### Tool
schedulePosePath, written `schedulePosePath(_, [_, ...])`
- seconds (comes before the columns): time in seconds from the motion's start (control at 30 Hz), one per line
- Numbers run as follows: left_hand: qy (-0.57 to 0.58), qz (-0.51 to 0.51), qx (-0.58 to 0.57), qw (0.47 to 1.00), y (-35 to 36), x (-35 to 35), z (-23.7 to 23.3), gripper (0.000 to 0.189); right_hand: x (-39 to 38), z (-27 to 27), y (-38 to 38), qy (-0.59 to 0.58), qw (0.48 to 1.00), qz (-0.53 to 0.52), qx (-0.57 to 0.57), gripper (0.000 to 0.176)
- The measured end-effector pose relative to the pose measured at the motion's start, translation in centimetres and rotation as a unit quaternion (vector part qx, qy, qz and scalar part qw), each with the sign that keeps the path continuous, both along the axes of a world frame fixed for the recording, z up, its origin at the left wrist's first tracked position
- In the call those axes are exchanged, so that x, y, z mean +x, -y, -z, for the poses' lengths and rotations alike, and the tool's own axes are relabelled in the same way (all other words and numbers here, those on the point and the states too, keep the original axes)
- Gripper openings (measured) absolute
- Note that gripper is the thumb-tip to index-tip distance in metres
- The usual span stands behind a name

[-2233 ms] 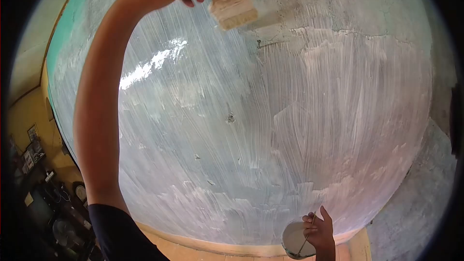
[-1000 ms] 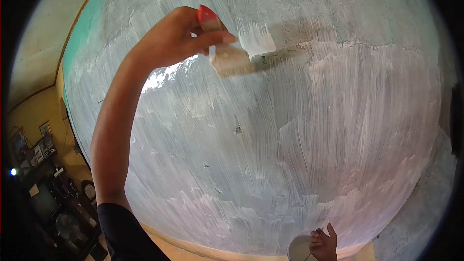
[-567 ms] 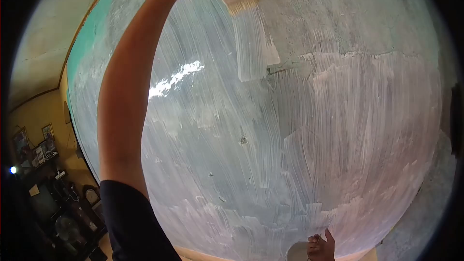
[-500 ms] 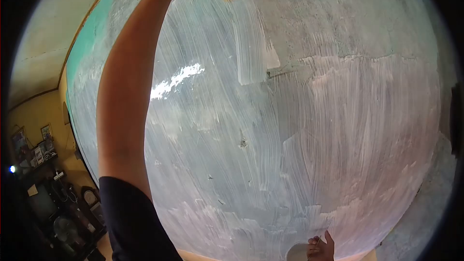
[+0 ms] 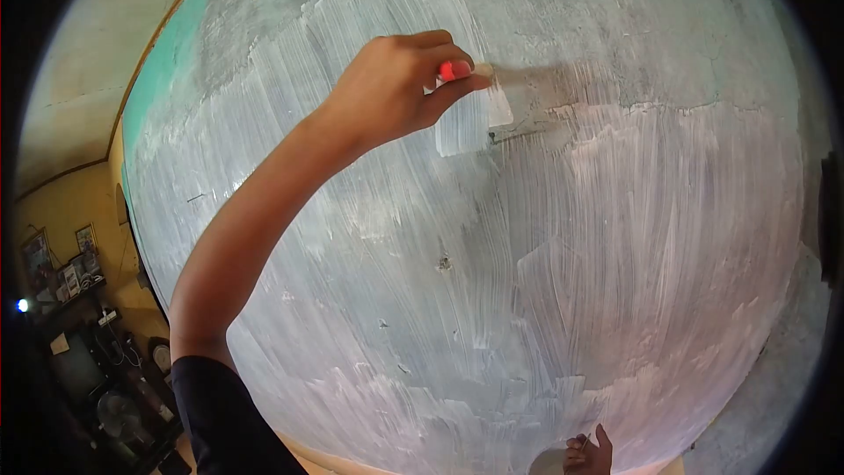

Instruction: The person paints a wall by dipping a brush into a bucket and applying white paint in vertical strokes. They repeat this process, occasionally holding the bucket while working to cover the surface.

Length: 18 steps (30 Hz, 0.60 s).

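Note:
My left hand (image 5: pixel 409 79) is raised in front of the wall, its fingers pinched around a paintbrush. The red handle end (image 5: pixel 454 69) of the paintbrush points toward me; the bristles are mostly hidden behind the fingers. The wall (image 5: pixel 422 237) carries streaky whitish paint strokes over grey. Low at the bottom edge, my right hand (image 5: pixel 591 456) has its fingers curled at the rim of a pale round container (image 5: pixel 550 462), with the thumb sticking up. Most of this container is cut off by the frame, and its contents cannot be seen.
Bare grey plaster (image 5: pixel 545 0) and a green painted strip (image 5: pixel 158 79) lie along the wall's upper part. On the left, dark shelving (image 5: pixel 75 299) holds picture frames and small items, with a fan (image 5: pixel 121 413) lower down. A crack runs across the wall's right side.
My left hand has come down from the top edge with the paintbrush, and the arm is now more bent. My right hand and the container have shifted slightly right and down.

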<state>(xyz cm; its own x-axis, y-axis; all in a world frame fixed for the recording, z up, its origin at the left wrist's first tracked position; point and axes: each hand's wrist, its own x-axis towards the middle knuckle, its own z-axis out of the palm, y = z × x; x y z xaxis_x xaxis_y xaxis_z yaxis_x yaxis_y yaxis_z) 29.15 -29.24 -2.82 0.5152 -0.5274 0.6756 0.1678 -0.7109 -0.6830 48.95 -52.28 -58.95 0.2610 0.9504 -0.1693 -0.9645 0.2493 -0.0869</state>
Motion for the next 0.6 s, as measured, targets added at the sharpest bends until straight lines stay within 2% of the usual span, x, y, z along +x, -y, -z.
schedulePosePath(0.03, [-0.001, -0.002, 0.0, 1.0, 0.4, -0.4, -0.3, 0.013, -0.1, -0.2, 0.0, 0.007, 1.0, -0.002, -0.007, 0.057])
schedulePosePath(0.1, [-0.032, 0.01, -0.108, 0.994, 0.8, -1.1, -1.6, 0.026, -0.3, -0.3, -0.2, 0.004, 1.0, -0.008, 0.003, 0.058])
schedulePosePath(0.13, [-0.032, 0.009, -0.108, 0.994, 0.8, -1.0, -2.6, 0.026, -0.4, -0.4, -0.3, 0.001, 1.0, -0.011, 0.013, 0.058])
schedulePosePath(0.2, [-0.048, -0.012, -0.231, 0.972, 0.3, -0.6, -5.2, 0.035, -0.9, -0.6, -0.4, 0.006, 1.0, -0.002, -0.007, 0.058])
schedulePosePath(0.23, [-0.052, -0.005, -0.234, 0.971, -0.1, -0.5, -6.5, 0.047, -1.0, -0.8, -0.4, 0.012, 1.0, 0.009, -0.027, 0.059])
schedulePosePath(0.33, [-0.057, 0.063, -0.263, 0.961, -3.3, -0.1, -12.5, 0.051, -1.1, -0.2, -0.6, -0.01, 0.999, -0.01, 0.045, 0.058])
schedulePosePath(0.4, [-0.031, 0.099, -0.266, 0.958, -5.5, -0.7, -16.6, 0.037, -1.4, 0.0, -0.4, -0.016, 0.999, 0.006, 0.042, 0.057])
schedulePosePath(0.43, [-0.014, 0.084, -0.324, 0.942, -2.8, -1.8, -16.8, 0.034, -1.5, 0.1, -0.3, -0.024, 0.999, 0.019, 0.038, 0.056])
schedulePosePath(0.47, [0.0, 0.107, -0.308, 0.945, -2.9, -2.4, -17.9, 0.036, -1.7, 0.1, -0.3, -0.025, 0.999, 0.022, 0.04, 0.056])
schedulePosePath(0.5, [0.06, 0.065, -0.307, 0.948, -2.8, -3.0, -19.4, 0.036, -1.8, 0.0, -0.2, -0.023, 0.999, 0.029, 0.03, 0.055])
schedulePosePath(0.53, [0.14, 0.08, -0.285, 0.945, -2.2, -3.1, -19.7, 0.033, -1.9, -0.2, 0.0, -0.02, 0.999, 0.036, 0.018, 0.054])
schedulePosePath(0.6, [0.194, 0.027, -0.152, 0.969, -1.8, -3.7, -19.9, 0.025, -2.1, -0.6, 0.0, -0.016, 0.999, 0.038, -0.002, 0.053])
